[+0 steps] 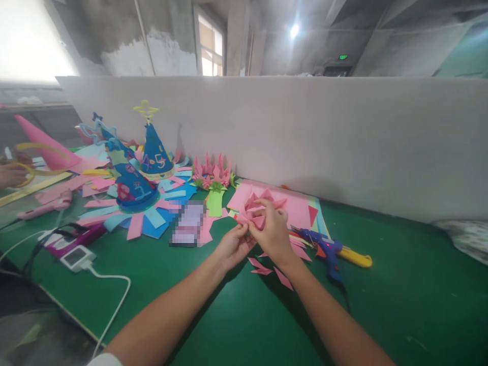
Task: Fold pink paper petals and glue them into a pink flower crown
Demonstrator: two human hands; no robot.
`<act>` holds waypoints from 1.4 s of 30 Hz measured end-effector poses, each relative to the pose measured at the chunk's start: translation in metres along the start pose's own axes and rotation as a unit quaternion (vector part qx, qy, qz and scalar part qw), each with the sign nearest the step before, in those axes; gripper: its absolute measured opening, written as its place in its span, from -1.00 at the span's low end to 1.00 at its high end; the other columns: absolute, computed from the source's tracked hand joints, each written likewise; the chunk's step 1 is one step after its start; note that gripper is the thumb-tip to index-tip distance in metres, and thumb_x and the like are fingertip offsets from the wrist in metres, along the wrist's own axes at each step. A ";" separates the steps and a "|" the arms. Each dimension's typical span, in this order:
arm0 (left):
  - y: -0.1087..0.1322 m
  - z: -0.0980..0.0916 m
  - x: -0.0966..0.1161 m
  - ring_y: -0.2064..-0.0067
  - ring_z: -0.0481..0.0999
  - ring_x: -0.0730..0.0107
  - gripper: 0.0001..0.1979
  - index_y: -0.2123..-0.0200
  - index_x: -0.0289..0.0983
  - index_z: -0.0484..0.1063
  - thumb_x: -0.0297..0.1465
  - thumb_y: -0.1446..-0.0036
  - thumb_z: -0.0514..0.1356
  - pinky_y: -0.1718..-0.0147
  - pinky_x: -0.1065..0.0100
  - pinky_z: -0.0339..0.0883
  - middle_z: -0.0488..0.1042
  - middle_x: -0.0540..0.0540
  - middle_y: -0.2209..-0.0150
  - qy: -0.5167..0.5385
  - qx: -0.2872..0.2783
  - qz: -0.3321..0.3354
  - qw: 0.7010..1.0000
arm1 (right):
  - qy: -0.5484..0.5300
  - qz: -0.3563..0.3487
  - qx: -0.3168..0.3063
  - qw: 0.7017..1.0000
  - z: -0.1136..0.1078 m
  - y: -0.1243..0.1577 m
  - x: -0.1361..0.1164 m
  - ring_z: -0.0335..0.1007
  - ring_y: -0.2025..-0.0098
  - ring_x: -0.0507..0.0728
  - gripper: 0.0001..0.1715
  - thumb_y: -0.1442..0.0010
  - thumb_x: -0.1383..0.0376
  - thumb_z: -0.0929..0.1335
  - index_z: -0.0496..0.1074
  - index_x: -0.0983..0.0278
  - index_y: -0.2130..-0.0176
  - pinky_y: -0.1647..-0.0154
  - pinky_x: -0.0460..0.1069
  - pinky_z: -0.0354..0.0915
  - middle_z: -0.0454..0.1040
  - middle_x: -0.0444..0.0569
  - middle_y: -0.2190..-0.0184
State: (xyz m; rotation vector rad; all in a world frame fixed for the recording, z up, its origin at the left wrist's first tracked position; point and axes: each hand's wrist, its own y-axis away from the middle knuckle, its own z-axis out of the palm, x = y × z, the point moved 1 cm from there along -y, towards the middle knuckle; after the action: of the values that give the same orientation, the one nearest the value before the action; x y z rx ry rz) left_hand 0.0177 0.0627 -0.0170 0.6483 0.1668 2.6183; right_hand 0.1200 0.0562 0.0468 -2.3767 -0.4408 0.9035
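Note:
Both my hands meet above the green table (400, 284) on a pink folded paper flower (256, 207). My right hand (273, 231) wraps its fingers over the flower's right side and top. My left hand (233, 245) pinches the flower's lower left edge. Loose pink paper scraps (267, 268) lie on the table just under my hands. A stack of pink and coloured paper sheets (297, 207) sits right behind the flower.
A blue and yellow glue gun (332, 249) lies right of my hands. Finished pink paper flowers (212, 175) and two blue party hats (131, 180) (155, 151) stand on coloured strips at left. A charger with white cable (78, 258) lies front left. Another person's hand (11, 174) works at the far left. A white partition (305, 132) bounds the back.

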 end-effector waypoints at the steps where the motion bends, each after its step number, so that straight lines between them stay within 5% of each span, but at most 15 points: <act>1: 0.000 0.000 0.000 0.38 0.45 0.51 -0.96 0.40 -0.35 0.40 -0.54 -0.04 0.22 0.24 0.42 0.31 0.46 -0.03 0.42 -0.002 0.000 -0.002 1.000 | 0.005 -0.003 -0.004 1.000 0.000 0.000 0.000 0.42 0.22 0.19 -0.51 0.01 0.40 0.29 0.22 0.23 0.04 0.05 0.11 -0.02 0.51 -0.07 0.31; 9: -0.001 0.001 0.010 0.42 0.45 0.53 -0.91 0.46 -0.34 0.35 -0.55 -0.08 0.18 0.33 0.46 0.34 0.44 -0.02 0.47 -0.009 0.058 0.026 0.998 | 0.084 -0.060 -0.026 0.994 -0.010 -0.004 -0.003 0.33 0.06 0.23 -0.39 -0.07 0.27 0.31 0.12 0.21 -0.11 -0.01 0.15 -0.08 0.48 0.01 0.14; 16: -0.005 -0.006 0.024 0.44 0.45 0.54 -0.95 0.42 -0.33 0.37 -0.51 -0.09 0.18 0.40 0.47 0.35 0.48 -0.03 0.45 -0.023 0.107 0.051 0.993 | 0.155 -0.043 0.020 0.987 -0.051 0.002 0.024 0.33 0.13 0.21 -0.50 -0.09 0.17 0.31 0.20 0.23 -0.02 0.05 0.11 0.05 0.45 0.01 0.19; 24: -0.008 -0.013 0.031 0.56 0.34 0.65 -0.83 0.47 -0.34 0.36 -0.52 0.13 0.33 0.55 0.58 0.21 0.38 0.07 0.57 -0.126 0.157 0.146 0.969 | 0.206 0.188 -0.037 0.959 -0.099 0.070 0.093 0.32 0.43 0.13 -0.68 -0.08 0.05 0.26 0.26 0.24 0.28 0.45 -0.03 0.16 0.38 -0.05 0.43; 28: -0.009 -0.013 0.033 0.51 0.37 0.66 -0.82 0.44 -0.33 0.35 -0.57 0.13 0.31 0.40 0.55 0.27 0.39 0.08 0.53 -0.136 0.178 0.195 0.955 | 0.227 0.226 -0.045 0.946 -0.103 0.089 0.111 0.32 0.42 0.13 -0.65 -0.05 0.00 0.28 0.22 0.23 0.36 0.48 -0.04 0.15 0.36 -0.06 0.44; 34: -0.009 -0.010 0.030 0.44 0.41 0.62 -0.86 0.44 -0.35 0.40 -0.67 0.09 0.21 0.23 0.47 0.30 0.43 0.02 0.47 -0.148 0.187 0.201 0.950 | 0.263 0.135 -0.026 0.955 -0.100 0.090 0.105 0.31 0.37 0.16 -0.71 -0.14 0.07 0.25 0.30 0.25 0.40 0.40 0.00 0.19 0.40 -0.01 0.44; 42: -0.001 -0.006 0.020 0.40 0.42 0.63 -0.74 0.34 -0.32 0.48 -0.70 0.09 0.15 0.25 0.52 0.29 0.51 -0.03 0.29 -0.155 0.202 0.196 0.947 | 0.289 -0.025 -0.129 0.948 -0.066 0.083 0.074 0.33 0.13 0.25 -0.64 -0.22 0.23 0.21 0.39 0.34 0.06 0.15 0.13 0.22 0.47 0.12 0.10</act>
State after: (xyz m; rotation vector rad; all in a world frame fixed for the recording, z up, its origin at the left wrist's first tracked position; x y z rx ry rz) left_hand -0.0008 0.0728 -0.0140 1.3469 0.5358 2.8266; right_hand 0.2273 0.0003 0.0005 -2.7008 -0.3929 0.0979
